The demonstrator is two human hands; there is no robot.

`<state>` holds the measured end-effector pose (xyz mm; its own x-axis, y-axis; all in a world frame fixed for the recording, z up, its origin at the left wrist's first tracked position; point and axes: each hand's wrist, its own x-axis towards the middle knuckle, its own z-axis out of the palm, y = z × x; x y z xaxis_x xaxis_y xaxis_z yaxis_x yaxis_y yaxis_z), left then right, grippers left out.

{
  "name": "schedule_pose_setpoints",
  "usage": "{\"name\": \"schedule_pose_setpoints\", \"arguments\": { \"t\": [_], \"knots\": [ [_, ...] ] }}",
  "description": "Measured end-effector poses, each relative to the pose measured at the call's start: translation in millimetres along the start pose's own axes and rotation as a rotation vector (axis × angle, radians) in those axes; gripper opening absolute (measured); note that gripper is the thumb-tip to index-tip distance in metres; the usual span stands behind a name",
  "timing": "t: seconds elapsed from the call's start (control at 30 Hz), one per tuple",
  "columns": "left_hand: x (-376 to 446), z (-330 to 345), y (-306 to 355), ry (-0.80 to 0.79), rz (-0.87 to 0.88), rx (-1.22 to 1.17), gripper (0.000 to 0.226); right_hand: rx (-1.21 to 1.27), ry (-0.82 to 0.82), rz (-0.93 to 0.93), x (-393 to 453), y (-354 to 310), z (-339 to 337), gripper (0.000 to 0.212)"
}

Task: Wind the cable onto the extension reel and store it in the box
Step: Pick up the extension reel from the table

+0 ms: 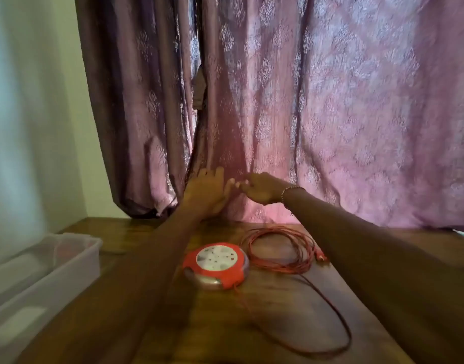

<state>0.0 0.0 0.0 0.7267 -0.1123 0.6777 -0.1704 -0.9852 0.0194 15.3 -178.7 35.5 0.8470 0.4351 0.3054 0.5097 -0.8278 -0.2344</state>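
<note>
A round red extension reel (pixel 216 264) with a white socket face lies flat in the middle of the wooden table (pixel 265 324). Its red cable (pixel 280 248) lies unwound, with loose coils to the right of the reel and a long loop trailing toward the front. The red plug (pixel 320 256) rests at the coils' right edge. Both of my arms reach out over the table to the curtain. My left hand (pixel 207 193) is held flat with straight fingers, and my right hand (pixel 259 189) hangs relaxed beside it. Neither hand holds anything.
A clear plastic box (pixel 44 274) stands open at the table's left edge, beside a pale wall. A purple patterned curtain (pixel 304 114) hangs along the back of the table, its hem touching the wood.
</note>
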Motion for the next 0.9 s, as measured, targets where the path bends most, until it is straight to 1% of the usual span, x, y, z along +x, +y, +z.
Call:
{"name": "schedule_pose_setpoints", "arguments": {
  "t": [0.1,0.2,0.23,0.27,0.33,0.4,0.47,0.5,0.53,0.6,0.7,0.8,0.87,0.9],
  "knots": [
    [-20,10,-14,-0.109,-0.017,-0.019,0.047,-0.003,-0.105,-0.023,-8,-3,24,0.044],
    [-41,17,-23,-0.321,-0.104,-0.011,0.051,-0.013,-0.174,-0.024,-14,-5,47,0.034],
    [-46,20,-25,-0.367,-0.12,0.005,0.053,-0.012,-0.212,-0.013,-15,-5,53,0.031],
    [-51,23,-28,-0.417,-0.14,0.042,0.054,-0.002,-0.269,0.032,-16,-4,58,0.029],
    [-58,29,-34,-0.531,-0.198,0.132,0.055,0.097,-0.422,0.137,-17,-2,70,0.032],
    [-65,35,-38,-0.716,-0.287,0.152,0.051,0.19,-0.548,0.242,-20,0,82,0.035],
    [-72,42,-38,-0.905,-0.437,0.028,0.055,0.222,-0.593,0.31,-25,1,91,0.04],
    [-75,47,-38,-0.949,-0.532,-0.055,0.057,0.246,-0.595,0.331,-29,1,95,0.044],
    [-77,50,-37,-0.959,-0.611,-0.114,0.057,0.285,-0.597,0.351,-31,2,98,0.048],
    [-77,56,-36,-0.928,-0.671,-0.195,0.056,0.392,-0.585,0.367,-36,4,102,0.05],
    [-73,58,-35,-0.879,-0.638,-0.245,0.059,0.528,-0.559,0.384,-42,6,104,0.046],
    [-69,59,-35,-0.761,-0.671,-0.326,0.051,0.639,-0.523,0.389,-45,13,103,0.043],
    [-64,61,-33,-0.675,-0.614,-0.333,0.046,0.72,-0.459,0.396,-46,21,104,0.039],
    [-62,63,-32,-0.61,-0.583,-0.323,0.048,0.762,-0.423,0.398,-47,24,104,0.036]
  ]
}}
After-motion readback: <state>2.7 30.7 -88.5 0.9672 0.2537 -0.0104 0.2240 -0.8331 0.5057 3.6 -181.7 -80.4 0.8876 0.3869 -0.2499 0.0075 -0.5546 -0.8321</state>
